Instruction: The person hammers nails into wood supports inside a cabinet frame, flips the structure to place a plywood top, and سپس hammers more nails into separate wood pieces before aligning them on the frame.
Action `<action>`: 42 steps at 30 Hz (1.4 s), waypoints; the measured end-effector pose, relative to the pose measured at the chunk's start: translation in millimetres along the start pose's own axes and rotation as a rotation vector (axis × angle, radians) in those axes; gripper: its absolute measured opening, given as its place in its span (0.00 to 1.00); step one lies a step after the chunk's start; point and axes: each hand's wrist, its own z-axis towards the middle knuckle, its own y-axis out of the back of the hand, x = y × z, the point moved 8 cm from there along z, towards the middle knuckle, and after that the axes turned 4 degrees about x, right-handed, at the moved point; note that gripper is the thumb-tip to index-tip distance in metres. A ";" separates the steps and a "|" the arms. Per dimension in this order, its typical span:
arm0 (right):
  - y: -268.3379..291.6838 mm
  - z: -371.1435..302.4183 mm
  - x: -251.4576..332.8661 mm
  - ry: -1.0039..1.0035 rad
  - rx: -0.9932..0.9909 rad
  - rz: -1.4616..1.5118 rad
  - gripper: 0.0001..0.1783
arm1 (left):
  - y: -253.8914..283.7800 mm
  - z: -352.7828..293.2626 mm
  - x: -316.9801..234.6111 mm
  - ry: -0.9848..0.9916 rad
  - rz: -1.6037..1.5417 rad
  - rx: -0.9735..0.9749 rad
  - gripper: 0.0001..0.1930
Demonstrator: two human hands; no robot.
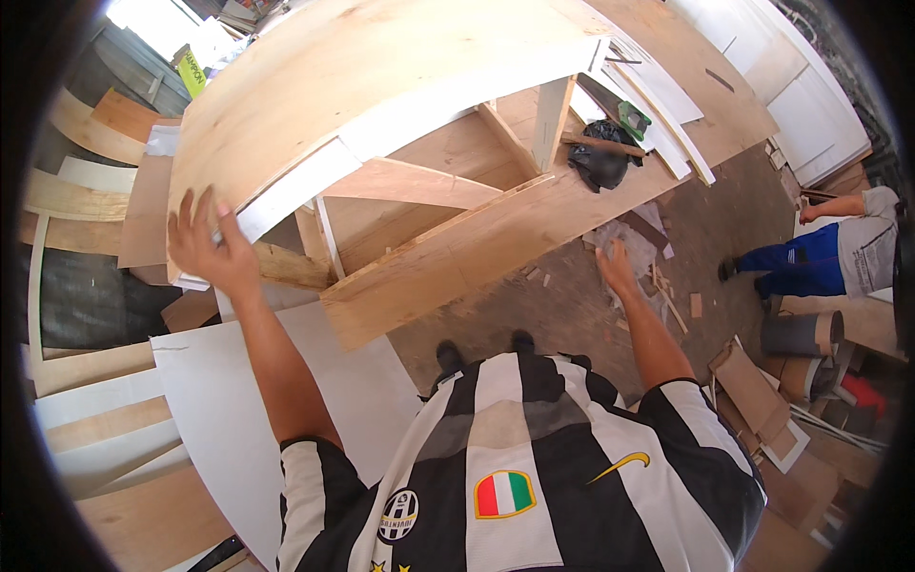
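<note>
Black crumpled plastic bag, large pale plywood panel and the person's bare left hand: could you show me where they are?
Black crumpled plastic bag (599, 173): head view, on its lower front.
Large pale plywood panel (381, 69): head view, on its bare upper face.
Bare left hand (213, 251): head view, on its back.

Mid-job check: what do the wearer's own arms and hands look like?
The left hand and right hand are ungloved; the forearms are bare, with no watch visible. The short sleeves are black and white, matching the striped shirt.
</note>
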 end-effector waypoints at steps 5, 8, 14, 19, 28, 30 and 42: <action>26.1 40.1 11.4 0.060 -0.002 0.059 0.35 | -44.7 4.6 -67.4 0.067 0.107 0.102 0.12; 34.5 72.8 25.0 0.064 -0.037 0.015 0.36 | -51.1 13.1 -86.6 0.036 0.138 0.029 0.11; 31.0 130.8 43.1 0.083 -0.055 0.036 0.34 | -56.2 12.9 -92.2 0.004 0.089 -0.122 0.18; 26.7 174.7 60.9 0.115 -0.056 -0.010 0.32 | -61.1 5.8 -86.5 0.070 0.100 -0.062 0.20; 24.1 286.0 72.3 0.155 0.076 -0.396 0.33 | -59.2 4.0 -95.3 0.081 0.127 -0.107 0.23; 28.9 310.5 63.2 0.155 0.055 -0.489 0.28 | -60.6 3.1 -89.4 0.140 0.124 -0.088 0.22; 36.4 371.6 32.8 0.256 0.148 -0.739 0.22 | -62.3 -2.7 -80.9 0.204 0.152 -0.129 0.23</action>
